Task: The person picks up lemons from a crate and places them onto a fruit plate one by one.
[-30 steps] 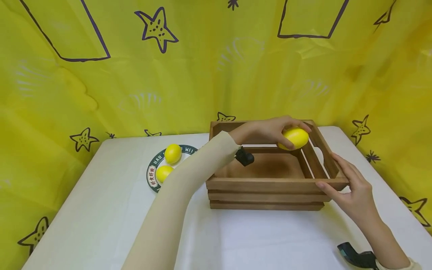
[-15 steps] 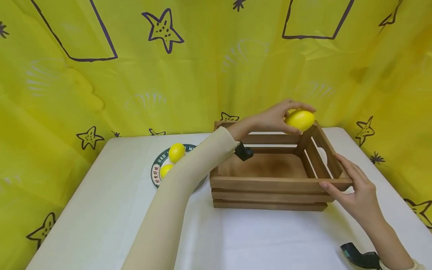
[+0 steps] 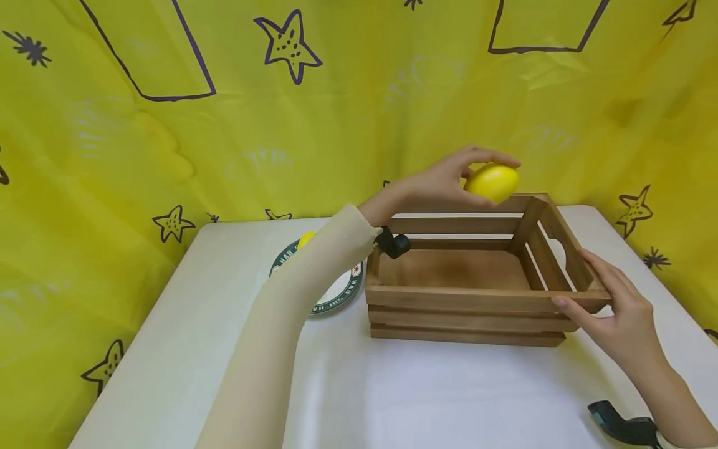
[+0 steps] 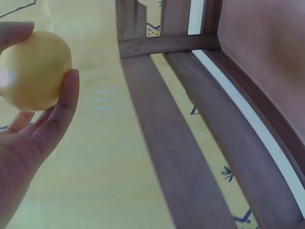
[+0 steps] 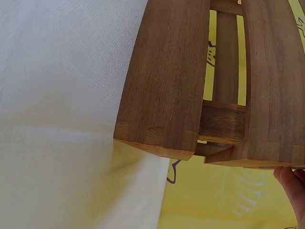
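My left hand (image 3: 443, 178) grips a yellow lemon (image 3: 492, 183) between thumb and fingers, raised over the back rim of a slatted wooden crate (image 3: 471, 299). In the left wrist view the lemon (image 4: 38, 71) sits in the curled fingers, off to the side of the crate's slats (image 4: 162, 129). At the crate's front right corner, my right hand (image 3: 622, 318) holds on, its thumb on the front slat and its fingers along the end panel. The right wrist view catches just the fingertips (image 5: 291, 186) at the wood. The visible crate floor is bare.
Left of the crate lies a round plate (image 3: 353, 288) with a dark green lettered rim, largely covered by my left sleeve (image 3: 286, 312). Part of another lemon (image 3: 306, 238) shows on it. A yellow patterned curtain (image 3: 336, 125) hangs close behind the white table (image 3: 185, 324).
My left hand has lifted the lemon from inside the crate to above its back rim, then drifted left. The right hand keeps its hold. The head view has turned slightly left.
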The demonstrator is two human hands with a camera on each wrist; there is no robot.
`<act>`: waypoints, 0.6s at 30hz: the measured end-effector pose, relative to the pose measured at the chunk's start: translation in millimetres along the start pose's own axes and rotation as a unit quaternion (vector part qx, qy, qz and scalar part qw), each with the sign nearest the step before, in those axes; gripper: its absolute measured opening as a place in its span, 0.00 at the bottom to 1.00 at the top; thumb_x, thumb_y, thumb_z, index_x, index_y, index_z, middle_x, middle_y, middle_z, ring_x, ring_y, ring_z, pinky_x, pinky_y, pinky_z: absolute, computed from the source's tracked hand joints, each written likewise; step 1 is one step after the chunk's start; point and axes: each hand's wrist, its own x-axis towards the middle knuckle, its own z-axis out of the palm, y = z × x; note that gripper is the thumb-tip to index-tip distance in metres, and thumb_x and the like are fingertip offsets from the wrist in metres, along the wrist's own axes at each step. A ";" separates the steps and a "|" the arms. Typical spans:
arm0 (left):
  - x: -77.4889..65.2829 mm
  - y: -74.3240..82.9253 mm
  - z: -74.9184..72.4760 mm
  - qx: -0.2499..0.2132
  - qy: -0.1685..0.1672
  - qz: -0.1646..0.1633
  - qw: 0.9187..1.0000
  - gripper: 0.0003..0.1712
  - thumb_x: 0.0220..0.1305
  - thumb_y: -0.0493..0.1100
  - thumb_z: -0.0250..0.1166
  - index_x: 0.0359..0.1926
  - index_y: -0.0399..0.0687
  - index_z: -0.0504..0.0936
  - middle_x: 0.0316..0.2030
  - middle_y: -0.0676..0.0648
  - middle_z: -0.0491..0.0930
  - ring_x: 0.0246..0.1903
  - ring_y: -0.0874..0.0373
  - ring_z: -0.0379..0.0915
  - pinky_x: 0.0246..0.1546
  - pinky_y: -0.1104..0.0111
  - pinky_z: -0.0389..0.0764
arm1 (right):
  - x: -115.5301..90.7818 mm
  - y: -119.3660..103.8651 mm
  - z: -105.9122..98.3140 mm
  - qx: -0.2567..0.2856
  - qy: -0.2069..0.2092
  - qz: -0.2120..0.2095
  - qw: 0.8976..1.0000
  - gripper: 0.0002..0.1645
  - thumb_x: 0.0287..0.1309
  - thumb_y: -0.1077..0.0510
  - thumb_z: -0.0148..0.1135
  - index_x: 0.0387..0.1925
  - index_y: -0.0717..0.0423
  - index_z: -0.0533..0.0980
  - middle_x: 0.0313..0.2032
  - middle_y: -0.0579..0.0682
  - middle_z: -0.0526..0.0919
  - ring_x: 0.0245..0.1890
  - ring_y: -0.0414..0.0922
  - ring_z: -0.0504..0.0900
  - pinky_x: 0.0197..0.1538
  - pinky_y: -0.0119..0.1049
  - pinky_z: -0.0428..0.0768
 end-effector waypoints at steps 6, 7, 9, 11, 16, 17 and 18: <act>-20.7 5.9 -13.5 0.000 0.019 -0.003 1.000 0.39 0.56 0.42 0.73 0.68 0.48 0.70 0.65 0.52 0.67 0.59 0.67 0.61 0.56 0.76 0.69 | 0.4 -0.3 1.1 -0.009 -0.001 -0.004 1.000 0.46 0.43 0.67 0.75 0.67 0.55 0.69 0.61 0.22 0.67 0.55 0.17 0.64 0.55 0.09 0.59; -24.1 6.7 -15.5 -0.006 0.025 -0.004 1.000 0.39 0.55 0.41 0.73 0.68 0.48 0.70 0.65 0.52 0.67 0.59 0.67 0.61 0.56 0.76 0.69 | 0.1 -0.5 1.2 -0.011 0.000 -0.005 1.000 0.46 0.43 0.68 0.75 0.67 0.55 0.69 0.61 0.21 0.66 0.55 0.17 0.64 0.55 0.09 0.59; -30.8 7.3 -19.9 -0.019 0.037 -0.004 0.999 0.39 0.55 0.40 0.73 0.67 0.46 0.70 0.65 0.52 0.68 0.59 0.67 0.61 0.56 0.75 0.70 | -0.2 -1.0 0.5 -0.013 0.000 -0.001 1.000 0.46 0.43 0.68 0.74 0.67 0.55 0.69 0.61 0.21 0.66 0.55 0.16 0.63 0.55 0.08 0.58; -38.0 6.5 -23.6 -0.033 0.049 -0.005 0.998 0.39 0.55 0.39 0.73 0.67 0.45 0.70 0.66 0.51 0.67 0.60 0.67 0.61 0.56 0.74 0.71 | -0.3 -1.4 -0.3 -0.017 0.000 0.004 1.000 0.46 0.44 0.67 0.74 0.68 0.55 0.68 0.61 0.20 0.65 0.55 0.16 0.63 0.55 0.08 0.58; -57.4 -0.5 -30.1 -0.055 0.080 0.020 0.995 0.38 0.54 0.35 0.72 0.66 0.39 0.70 0.66 0.45 0.67 0.58 0.63 0.62 0.52 0.69 0.76 | -0.5 -0.9 0.2 -0.028 -0.002 0.019 0.999 0.46 0.47 0.67 0.73 0.69 0.53 0.67 0.60 0.18 0.64 0.53 0.14 0.61 0.55 0.08 0.57; -61.8 -1.9 -31.3 -0.057 0.087 0.025 0.994 0.37 0.54 0.35 0.72 0.66 0.38 0.70 0.65 0.44 0.67 0.58 0.62 0.63 0.52 0.69 0.76 | -0.3 -0.8 1.0 -0.026 -0.003 0.021 0.999 0.46 0.47 0.67 0.73 0.69 0.52 0.67 0.61 0.18 0.64 0.53 0.14 0.61 0.55 0.08 0.57; -66.6 -3.2 -32.3 -0.057 0.095 0.029 0.993 0.37 0.54 0.34 0.72 0.66 0.37 0.70 0.65 0.43 0.66 0.58 0.60 0.63 0.51 0.68 0.77 | -0.2 -0.4 2.1 -0.026 -0.004 0.021 0.999 0.46 0.47 0.67 0.73 0.69 0.52 0.67 0.61 0.19 0.63 0.53 0.14 0.61 0.56 0.09 0.56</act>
